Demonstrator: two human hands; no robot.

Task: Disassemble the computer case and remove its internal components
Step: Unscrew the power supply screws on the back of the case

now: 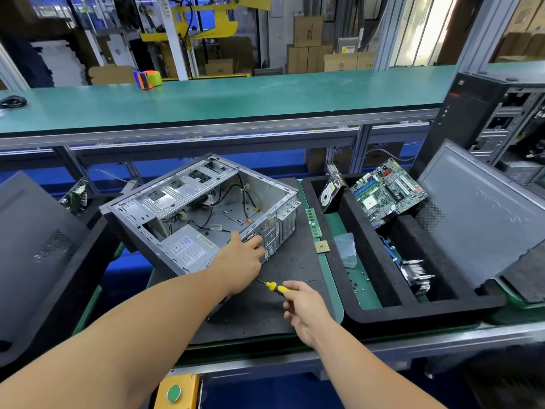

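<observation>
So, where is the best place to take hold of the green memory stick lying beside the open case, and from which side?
Pinch the memory stick by its two long edges near the middle, coming straight down from above. It lies flat on the black mat, a thin narrow strip, with free space on both long sides, between the computer case and the tray.

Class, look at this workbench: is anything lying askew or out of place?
Yes: the grey metal computer case lies on its side, skewed, and loose black screws lie scattered in the black foam tray.
</observation>
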